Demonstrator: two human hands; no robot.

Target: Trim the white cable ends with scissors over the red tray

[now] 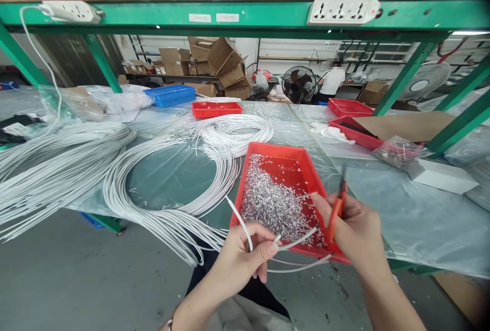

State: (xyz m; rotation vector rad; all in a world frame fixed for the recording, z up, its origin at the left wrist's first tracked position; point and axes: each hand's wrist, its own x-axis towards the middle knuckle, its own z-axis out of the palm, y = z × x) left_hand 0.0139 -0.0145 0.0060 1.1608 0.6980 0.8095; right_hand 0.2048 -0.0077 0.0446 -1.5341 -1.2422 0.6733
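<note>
Just by the red tray [277, 149], left hand [241, 254] pinches wire [241, 218], right hand [360, 234] clasps cutters [337, 208].

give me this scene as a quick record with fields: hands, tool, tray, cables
left hand: pinches white cable ends
right hand: grips orange-handled cutter
red tray: beneath both hands, holds small silver pieces
cable coils: white, looped on plastic-covered table, left of tray
</note>
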